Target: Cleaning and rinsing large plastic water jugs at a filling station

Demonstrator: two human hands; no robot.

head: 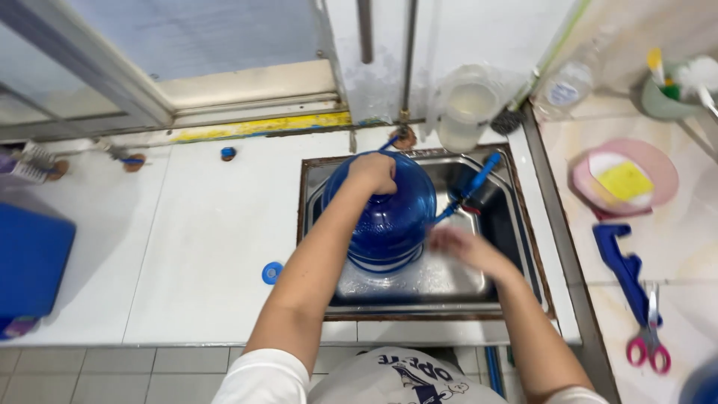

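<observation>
Left hand [372, 172] grips blue water jug [389, 217]; right hand [462, 247] touches it.

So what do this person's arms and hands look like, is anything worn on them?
Both forearms are bare down to the left hand and right hand: no gloves, watch or bracelets show. Short white sleeves cover the upper arms. The right hand is blurred, so rings cannot be ruled out.

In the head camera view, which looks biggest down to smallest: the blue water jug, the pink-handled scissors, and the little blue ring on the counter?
1. Blue water jug, held by the left hand
2. Pink-handled scissors
3. Blue ring
</observation>
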